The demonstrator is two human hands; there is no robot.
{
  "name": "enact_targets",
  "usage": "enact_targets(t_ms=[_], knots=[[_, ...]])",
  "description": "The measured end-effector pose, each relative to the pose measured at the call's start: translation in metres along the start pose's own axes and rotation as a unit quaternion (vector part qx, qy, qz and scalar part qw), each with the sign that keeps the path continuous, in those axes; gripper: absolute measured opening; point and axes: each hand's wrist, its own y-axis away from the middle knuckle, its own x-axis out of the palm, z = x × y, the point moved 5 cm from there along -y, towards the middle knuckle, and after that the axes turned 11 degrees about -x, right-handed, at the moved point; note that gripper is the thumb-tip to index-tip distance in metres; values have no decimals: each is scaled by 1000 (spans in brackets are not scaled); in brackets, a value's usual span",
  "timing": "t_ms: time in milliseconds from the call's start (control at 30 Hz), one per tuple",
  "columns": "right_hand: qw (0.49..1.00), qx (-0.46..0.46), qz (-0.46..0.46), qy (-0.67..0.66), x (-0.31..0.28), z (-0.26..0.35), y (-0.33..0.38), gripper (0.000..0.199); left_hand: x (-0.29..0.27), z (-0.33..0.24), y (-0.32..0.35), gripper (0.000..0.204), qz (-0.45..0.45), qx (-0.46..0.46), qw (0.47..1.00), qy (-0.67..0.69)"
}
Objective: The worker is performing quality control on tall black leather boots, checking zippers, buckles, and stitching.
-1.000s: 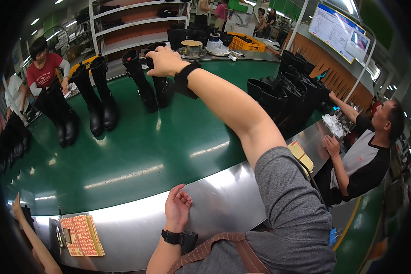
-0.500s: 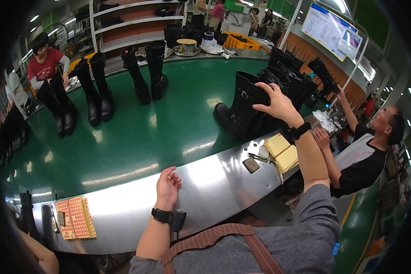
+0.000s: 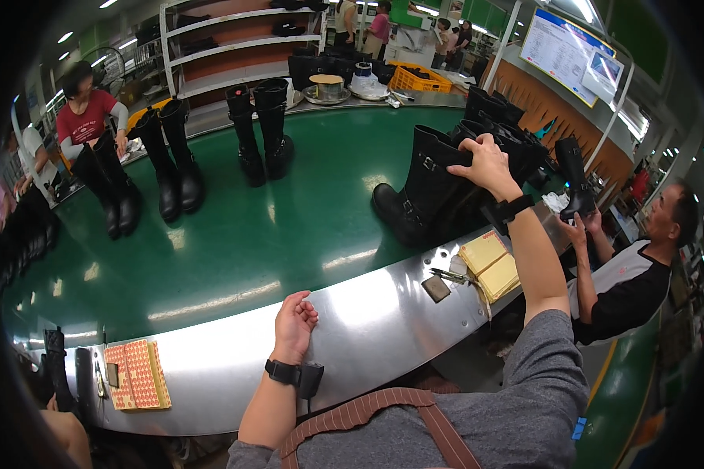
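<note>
The right hand (image 3: pixel 489 164) is raised over the green belt (image 3: pixel 235 234) with its fingers (image 3: pixel 463 153) clenched on the top edge of a black buckled boot (image 3: pixel 426 195). This boot stands upright on the belt, near the steel bench (image 3: pixel 368 313), at the right side of the view. A dark band sits on the right wrist.

The left hand (image 3: pixel 293 324) rests on the steel bench with its fingers loosely curled and grasping nothing. A black wrist device (image 3: pixel 293 375) is strapped to the left forearm.

On the bench, between the two hands, lie a small dark square pad (image 3: pixel 436 288) and a pair of small snips (image 3: pixel 450 275). Just beside them, to the right, lie two flat yellow rectangular blocks (image 3: pixel 489 264), touching each other. At the left end of the bench lies a flat rectangular card (image 3: pixel 137 374) with an orange dotted pattern.

Two pairs of tall black boots (image 3: pixel 262 129) stand upright further back on the belt. A yellow crate (image 3: pixel 421 78) sits at the far end. A large white rectangular sign board (image 3: pixel 567 51) with blue areas hangs at the upper right. A person in a white and black shirt (image 3: pixel 626 281) holds another boot at the right.
</note>
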Motion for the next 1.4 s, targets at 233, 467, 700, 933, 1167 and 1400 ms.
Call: enact_targets(t_ms=[233, 467, 700, 933, 1167, 1400], knots=[[976, -46, 164, -137, 20, -30, -31, 65, 2, 0, 0, 20, 0, 8, 1000, -21], [985, -125, -104, -64, -30, 55, -23, 49, 18, -4, 8, 32, 26, 57, 987, -148], [914, -272, -282, -106, -154, 137, 105, 46, 119, -5, 82, 118, -8, 458, 720, -522], [817, -393, -291, -305, -120, 162, 189, 70, 108, 8, 101, 105, -127, 432, 710, -542], [775, -134, -183, -590, 17, 182, 240, 131, 82, 12, 89, 75, -166, 483, 681, -525], [754, 18, -109, -647, 82, 190, 239, 55, 72, 1, 110, 34, -164, 458, 799, -353]])
